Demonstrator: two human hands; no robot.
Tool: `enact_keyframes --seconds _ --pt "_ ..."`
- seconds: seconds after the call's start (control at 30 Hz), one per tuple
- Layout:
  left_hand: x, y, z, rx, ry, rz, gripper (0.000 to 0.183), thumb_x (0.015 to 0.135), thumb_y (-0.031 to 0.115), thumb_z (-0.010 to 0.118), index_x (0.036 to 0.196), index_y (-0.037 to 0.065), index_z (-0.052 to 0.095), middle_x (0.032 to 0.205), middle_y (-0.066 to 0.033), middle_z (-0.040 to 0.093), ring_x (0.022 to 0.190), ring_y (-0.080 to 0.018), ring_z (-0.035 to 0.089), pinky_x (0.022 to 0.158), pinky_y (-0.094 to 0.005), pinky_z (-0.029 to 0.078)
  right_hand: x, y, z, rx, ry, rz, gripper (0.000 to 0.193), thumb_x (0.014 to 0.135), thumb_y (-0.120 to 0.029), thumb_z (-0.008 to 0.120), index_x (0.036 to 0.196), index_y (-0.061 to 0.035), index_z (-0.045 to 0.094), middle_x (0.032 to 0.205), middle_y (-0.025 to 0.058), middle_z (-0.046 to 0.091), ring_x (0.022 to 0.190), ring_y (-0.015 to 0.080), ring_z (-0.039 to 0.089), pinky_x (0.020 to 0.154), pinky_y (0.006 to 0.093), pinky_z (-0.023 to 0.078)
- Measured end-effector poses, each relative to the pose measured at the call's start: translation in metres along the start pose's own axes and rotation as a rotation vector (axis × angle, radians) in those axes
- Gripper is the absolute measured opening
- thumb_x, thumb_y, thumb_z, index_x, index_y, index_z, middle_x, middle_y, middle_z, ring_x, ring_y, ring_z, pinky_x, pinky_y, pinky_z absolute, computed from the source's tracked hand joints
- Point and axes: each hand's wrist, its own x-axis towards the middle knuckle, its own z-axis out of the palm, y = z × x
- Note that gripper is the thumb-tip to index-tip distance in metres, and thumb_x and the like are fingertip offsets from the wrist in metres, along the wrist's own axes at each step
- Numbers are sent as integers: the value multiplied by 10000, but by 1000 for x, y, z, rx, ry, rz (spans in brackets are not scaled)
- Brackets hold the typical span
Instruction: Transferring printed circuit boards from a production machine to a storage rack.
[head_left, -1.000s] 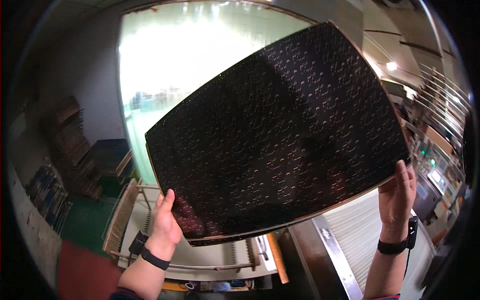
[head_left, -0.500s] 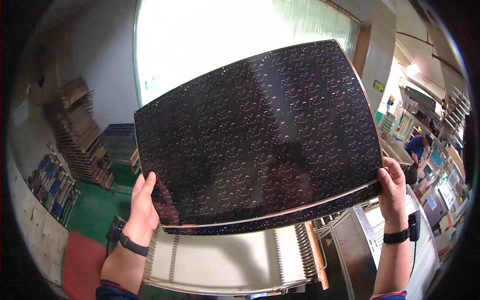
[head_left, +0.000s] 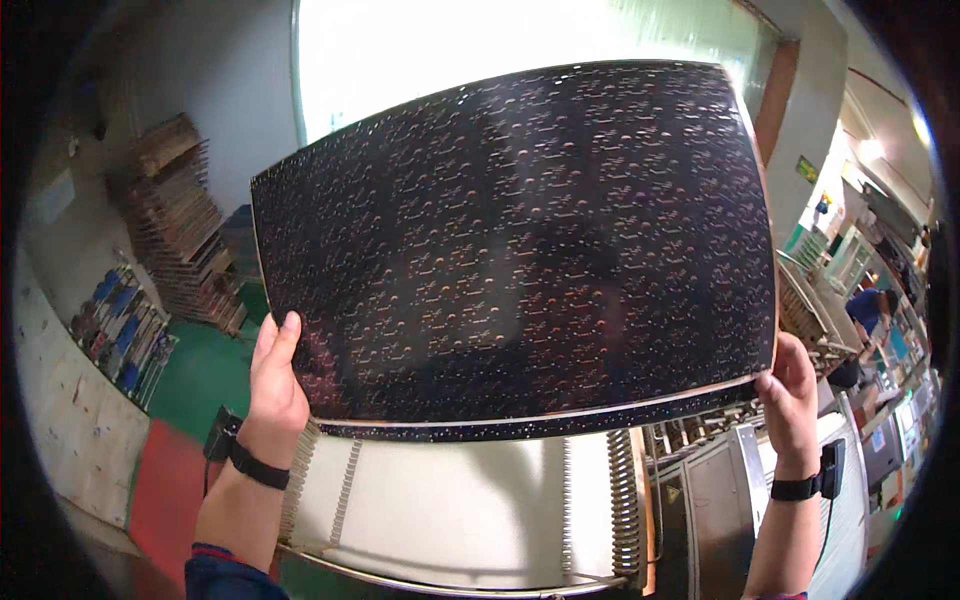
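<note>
I hold a large dark rectangular panel [head_left: 520, 250] up in front of me, against a bright window behind. Its surface carries rows of small copper-coloured marks and its lower edge is pale. My left hand [head_left: 275, 385] grips the panel's lower left corner, thumb on the front face. My right hand [head_left: 790, 395] grips the lower right corner. Both wrists wear black bands. The panel fills most of the view and hides what lies behind it.
Below the panel lies a metal conveyor table [head_left: 450, 510] with slotted rails. Stacked wooden pallets [head_left: 175, 225] stand at the left wall above a green and red floor [head_left: 190, 400]. A person in blue [head_left: 870, 305] works among machines at the right.
The panel has swung from a steep tilt to nearly level and shifted left. My left hand has risen, and the view has turned toward the window and the pallets.
</note>
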Motion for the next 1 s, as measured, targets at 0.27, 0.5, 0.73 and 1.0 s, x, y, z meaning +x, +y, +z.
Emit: enact_keyframes --seconds 0.27,0.5,0.73,1.0 --pt "47 -4 -17 258 -251 114 404 1068 242 541 1410 40 468 1337 -49 602 1136 -140 594 1015 -331 469 -2 88 4 -174 88 -74 378 877 65 693 1216 -13 543 1072 8 598 928 88 560 814 221 466" --pt "71 -60 -43 4 -390 -15 465 1071 142 492 1507 35 370 1515 -105 463 1361 -201 474 1134 -375 389 -15 174 56 -249 99 152 326 879 117 676 1160 -15 575 932 -9 613 864 69 606 766 212 494" --pt "79 -92 -78 203 -228 -12 433 1060 96 442 1482 9 401 1387 -96 556 1215 -170 561 1032 -328 458 -8 211 91 -242 10 310 205 933 69 635 1122 2 591 928 4 631 823 71 587 755 226 488" --pt "85 -114 -98 564 -2 -132 179 1041 268 573 1149 125 566 1001 47 571 796 -49 489 667 -231 422 -1 225 84 -478 -85 182 117 942 4 654 1048 27 611 934 40 639 857 102 579 782 256 486"
